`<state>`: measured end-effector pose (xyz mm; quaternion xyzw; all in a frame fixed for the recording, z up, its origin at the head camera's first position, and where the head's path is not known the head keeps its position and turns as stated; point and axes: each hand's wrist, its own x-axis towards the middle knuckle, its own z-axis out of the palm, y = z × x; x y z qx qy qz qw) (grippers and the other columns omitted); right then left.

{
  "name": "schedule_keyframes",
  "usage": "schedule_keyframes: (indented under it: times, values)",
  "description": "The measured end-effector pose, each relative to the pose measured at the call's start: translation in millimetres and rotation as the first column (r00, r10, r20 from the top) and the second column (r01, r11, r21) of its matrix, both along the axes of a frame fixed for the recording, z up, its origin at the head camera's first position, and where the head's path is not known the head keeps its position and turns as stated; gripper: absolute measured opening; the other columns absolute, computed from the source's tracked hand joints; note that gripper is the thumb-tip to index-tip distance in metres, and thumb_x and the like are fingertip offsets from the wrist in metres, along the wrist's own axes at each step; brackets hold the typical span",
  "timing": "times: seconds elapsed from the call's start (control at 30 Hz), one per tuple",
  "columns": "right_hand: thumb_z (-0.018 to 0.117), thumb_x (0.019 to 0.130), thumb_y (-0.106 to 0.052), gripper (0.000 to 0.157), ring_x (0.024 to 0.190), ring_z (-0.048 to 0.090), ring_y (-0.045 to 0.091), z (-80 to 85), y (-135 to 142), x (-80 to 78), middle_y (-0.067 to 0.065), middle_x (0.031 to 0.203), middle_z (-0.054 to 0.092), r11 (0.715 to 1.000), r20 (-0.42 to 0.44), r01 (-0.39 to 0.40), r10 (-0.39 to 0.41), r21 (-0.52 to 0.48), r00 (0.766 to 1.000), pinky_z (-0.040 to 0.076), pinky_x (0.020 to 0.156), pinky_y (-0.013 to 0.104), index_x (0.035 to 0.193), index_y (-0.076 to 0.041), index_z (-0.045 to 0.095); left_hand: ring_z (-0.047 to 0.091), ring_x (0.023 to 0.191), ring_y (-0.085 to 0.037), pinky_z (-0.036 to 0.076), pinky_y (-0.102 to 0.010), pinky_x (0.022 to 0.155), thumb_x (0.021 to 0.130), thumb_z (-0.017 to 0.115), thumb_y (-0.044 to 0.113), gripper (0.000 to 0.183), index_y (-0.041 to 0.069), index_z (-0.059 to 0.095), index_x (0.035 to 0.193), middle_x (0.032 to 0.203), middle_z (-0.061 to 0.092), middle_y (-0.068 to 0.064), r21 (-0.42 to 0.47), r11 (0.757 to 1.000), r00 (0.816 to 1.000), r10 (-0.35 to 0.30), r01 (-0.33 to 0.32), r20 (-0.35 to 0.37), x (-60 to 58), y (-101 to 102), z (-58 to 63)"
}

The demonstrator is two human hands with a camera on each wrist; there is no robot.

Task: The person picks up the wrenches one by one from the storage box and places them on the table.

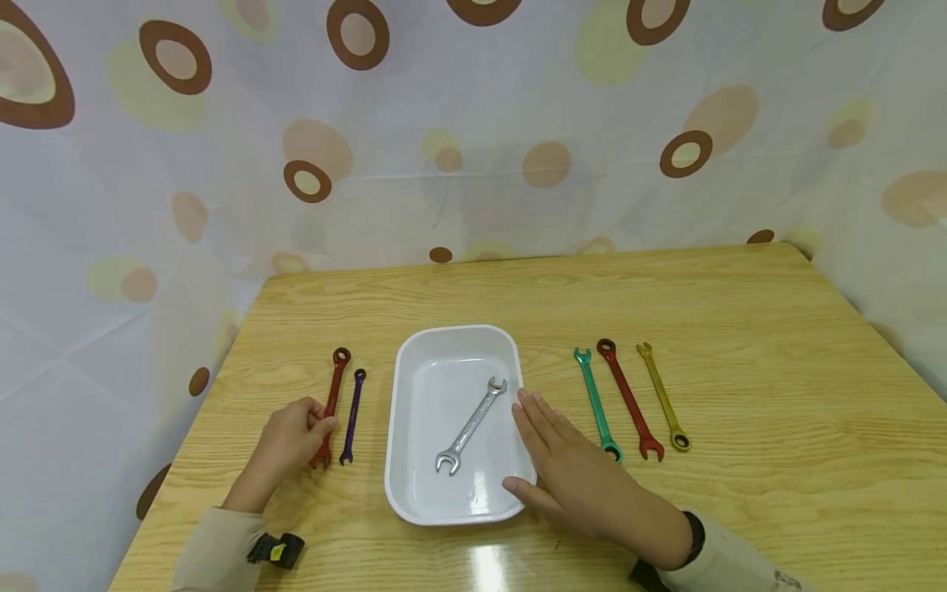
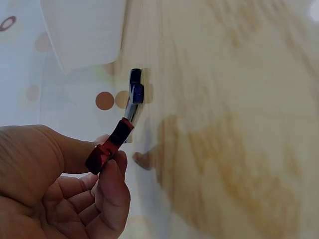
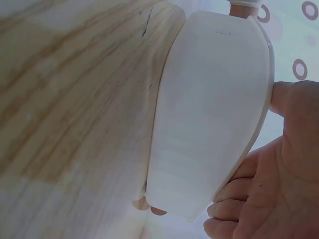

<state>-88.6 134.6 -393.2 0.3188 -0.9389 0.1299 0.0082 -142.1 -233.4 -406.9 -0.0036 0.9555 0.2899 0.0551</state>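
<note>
At the left, my left hand (image 1: 287,440) pinches a red combination wrench (image 1: 332,399) between thumb and fingers. The left wrist view shows the red wrench's end (image 2: 110,149) in that pinch, with a purple wrench (image 2: 135,92) beyond it. From the head view, this purple wrench (image 1: 354,415) lies just right of the red one. A white tray (image 1: 393,419) stands in the middle, holding a silver open-end wrench (image 1: 471,426) laid diagonally. My right hand (image 1: 584,485) rests against the tray's right rim, fingers straight; its thumb (image 3: 280,97) touches the rim.
Right of the tray lie a green wrench (image 1: 595,399), a second red wrench (image 1: 629,395) and a yellow wrench (image 1: 662,395), roughly side by side on the wooden table (image 1: 777,370). A patterned cloth (image 1: 488,123) hangs behind the table's far edge.
</note>
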Motion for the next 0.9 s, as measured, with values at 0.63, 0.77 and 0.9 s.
schedule_keyframes:
  times: [0.63,0.77,0.9]
  values:
    - [0.042,0.098,-0.053,0.079,0.144,0.019,0.036,-2.4,0.9,-0.6,0.025,0.154,0.023,1.000,-0.012,-0.005,0.005,-0.002,1.000,0.026,0.113,0.047,0.146,0.009,0.029,0.053,0.055,-0.014,0.040,-0.029,0.048,0.093,0.062,0.016,0.020,-0.004,0.059,0.089,0.070,0.063,-0.006,-0.086,0.996,1.000,-0.014,0.015,0.006,-1.8,-0.8,0.5]
    - [0.042,0.098,-0.053,0.079,0.144,0.019,0.036,-1.9,0.9,-0.6,0.025,0.154,0.022,1.000,-0.003,-0.001,0.001,-0.004,1.000,0.027,0.112,0.048,0.146,0.008,0.029,0.054,0.055,-0.014,0.040,-0.029,0.047,0.092,0.064,0.016,0.020,-0.003,0.059,0.087,0.070,0.063,-0.006,-0.107,0.994,1.000,-0.020,0.020,-0.006,-2.0,-1.1,0.1]
    - [0.042,0.098,-0.053,0.079,0.144,0.019,0.036,-1.7,0.5,-0.5,0.025,0.154,0.022,1.000,0.001,-0.001,0.001,-0.009,1.000,0.026,0.113,0.048,0.146,0.008,0.029,0.053,0.053,-0.013,0.040,-0.029,0.046,0.091,0.064,0.015,0.020,-0.002,0.059,0.085,0.068,0.062,-0.005,-0.120,0.992,1.000,-0.025,0.023,-0.012,-1.3,-0.3,0.2]
